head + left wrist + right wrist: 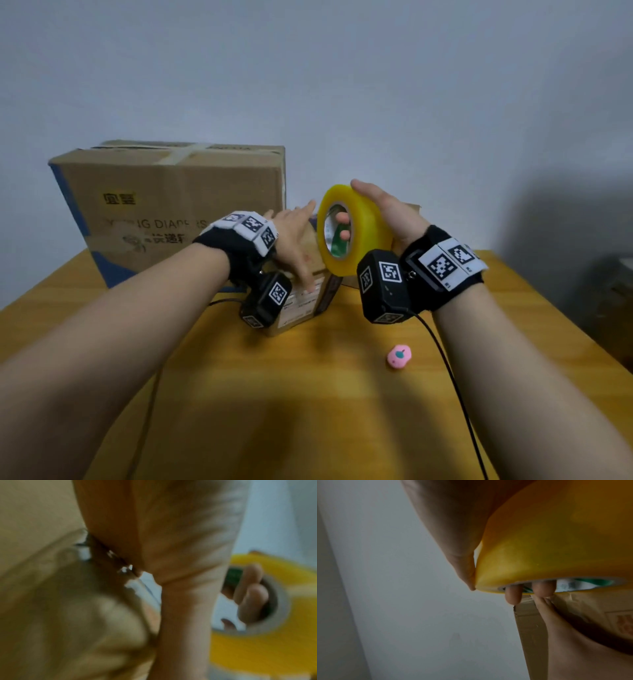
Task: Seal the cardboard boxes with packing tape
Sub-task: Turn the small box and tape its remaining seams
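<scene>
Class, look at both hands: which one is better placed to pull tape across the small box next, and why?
Probably the right hand: its fingers already grip the tape roll through the core, while the left hand lies flat on the small box.

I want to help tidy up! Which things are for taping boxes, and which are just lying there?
For the job:
round yellow packing tape roll
small brown cardboard box
big brown cardboard box

Just lying about:
small pink round toy
black cable
</scene>
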